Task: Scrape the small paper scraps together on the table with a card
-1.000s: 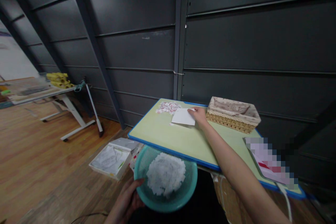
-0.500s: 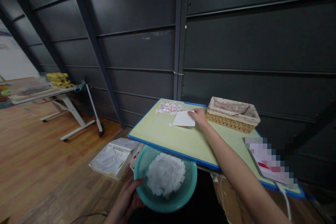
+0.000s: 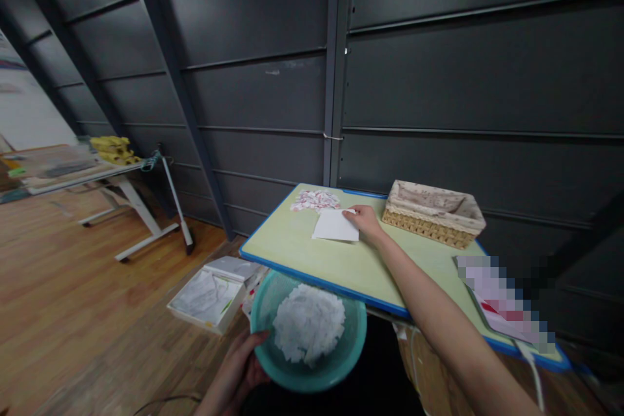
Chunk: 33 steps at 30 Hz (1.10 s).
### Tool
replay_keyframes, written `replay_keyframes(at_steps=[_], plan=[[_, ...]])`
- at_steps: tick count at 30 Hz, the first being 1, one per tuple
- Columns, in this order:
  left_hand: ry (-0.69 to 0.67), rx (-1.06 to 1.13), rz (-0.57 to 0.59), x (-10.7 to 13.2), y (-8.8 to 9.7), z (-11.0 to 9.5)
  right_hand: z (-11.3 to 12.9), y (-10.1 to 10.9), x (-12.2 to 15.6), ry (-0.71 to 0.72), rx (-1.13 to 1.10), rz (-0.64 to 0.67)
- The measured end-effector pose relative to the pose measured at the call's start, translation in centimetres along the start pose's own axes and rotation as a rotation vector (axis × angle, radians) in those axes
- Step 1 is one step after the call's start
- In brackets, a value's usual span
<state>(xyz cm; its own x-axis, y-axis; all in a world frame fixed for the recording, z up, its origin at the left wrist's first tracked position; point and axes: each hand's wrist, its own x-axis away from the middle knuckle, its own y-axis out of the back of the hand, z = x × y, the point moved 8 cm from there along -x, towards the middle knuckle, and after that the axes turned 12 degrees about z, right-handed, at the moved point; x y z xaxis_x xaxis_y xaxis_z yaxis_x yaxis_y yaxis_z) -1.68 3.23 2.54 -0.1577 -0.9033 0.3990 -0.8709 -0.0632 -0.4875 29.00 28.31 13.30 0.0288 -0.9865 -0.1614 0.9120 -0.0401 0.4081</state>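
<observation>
My left hand point(image 3: 247, 361) grips the left rim of a teal plastic basin point(image 3: 358, 344), thumb over the edge. White paper scraps point(image 3: 309, 324) lie heaped inside it. The basin sits just below the near edge of a pale yellow-green tabletop point(image 3: 292, 240) with a blue border. Over that tabletop, my right hand point(image 3: 364, 221) pinches a white card or sheet of paper point(image 3: 335, 225) by its right corner, low against the surface. Behind the sheet lies a pile of small paper scraps with reddish marks point(image 3: 314, 199).
A woven basket with a cloth lining point(image 3: 431, 227) stands at the table's back right. A pixelated flat object point(image 3: 502, 305) lies at the right edge, a white cable point(image 3: 533, 374) below it. An open white box point(image 3: 207, 299) is at lower left. Another table point(image 3: 88, 175) stands farther left.
My right hand has moved slightly left with the white sheet, covering the spot where a small loose scrap lay. My left hand still holds the basin in place.
</observation>
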Motion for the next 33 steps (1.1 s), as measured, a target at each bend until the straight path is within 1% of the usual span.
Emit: replay_keyframes(at_steps=[3, 7, 12, 14, 15, 16, 17, 18, 19, 20, 21, 22, 23, 24, 26, 29, 31, 33], plan=[[-0.014, -0.003, 0.025, -0.2, 0.0, 0.1, 0.5, -1.6, 0.5, 0.002, -0.109, 0.167], [-0.032, 0.005, 0.019, -0.2, 0.2, 0.0, 1.5, -3.9, 1.6, -0.002, -0.222, 0.376], [-0.018, 0.016, 0.011, -0.2, 0.3, 0.1, 2.6, -6.2, 3.3, -0.005, -0.285, 0.523], [-0.021, 0.006, 0.001, -0.2, 0.2, 0.0, 2.8, -6.9, 3.6, -0.007, -0.328, 0.579], [-0.024, 0.002, -0.006, -0.1, 0.2, -0.1, 2.8, -6.9, 3.4, -0.002, -0.357, 0.578], [-0.030, 0.000, -0.008, -0.1, 0.1, -0.1, 2.7, -6.4, 3.0, 0.010, -0.381, 0.534], [-0.034, 0.000, -0.009, -0.1, 0.1, -0.2, 2.6, -5.3, 2.3, 0.033, -0.389, 0.437], [-0.035, 0.000, -0.010, -0.2, 0.1, -0.1, 2.4, -3.7, 1.7, 0.066, -0.370, 0.295], [-0.037, 0.000, -0.009, -0.3, 0.1, 0.0, 2.3, -1.6, 1.2, 0.102, -0.313, 0.119], [-0.038, 0.001, -0.007, -0.4, 0.2, 0.1, 2.3, 0.6, 1.0, 0.136, -0.211, -0.060], [-0.037, 0.008, -0.010, -0.6, 0.4, 0.2, 2.5, 2.4, 1.1, 0.164, -0.079, -0.202], [-0.032, 0.011, -0.014, -0.9, 0.7, 0.4, 2.7, 3.8, 1.3, 0.176, 0.050, -0.314], [-0.024, 0.012, -0.018, -1.2, 1.0, 0.6, 2.9, 4.8, 1.6, 0.175, 0.168, -0.387], [-0.010, 0.016, -0.016, -1.4, 1.3, 0.9, 3.1, 5.4, 1.8, 0.169, 0.273, -0.425], [0.020, 0.021, -0.005, -1.9, 1.8, 1.3, 3.4, 5.3, 2.1, 0.152, 0.435, -0.421], [0.023, 0.003, 0.009, -2.2, 2.1, 1.6, 3.8, 3.5, 2.1, 0.147, 0.619, -0.316], [0.001, -0.020, 0.015, -1.9, 1.9, 1.4, 3.9, 2.1, 2.0, 0.141, 0.701, -0.243], [-0.021, -0.018, 0.015, -1.5, 1.5, 1.1, 4.0, 1.3, 1.9, 0.135, 0.747, -0.196]])
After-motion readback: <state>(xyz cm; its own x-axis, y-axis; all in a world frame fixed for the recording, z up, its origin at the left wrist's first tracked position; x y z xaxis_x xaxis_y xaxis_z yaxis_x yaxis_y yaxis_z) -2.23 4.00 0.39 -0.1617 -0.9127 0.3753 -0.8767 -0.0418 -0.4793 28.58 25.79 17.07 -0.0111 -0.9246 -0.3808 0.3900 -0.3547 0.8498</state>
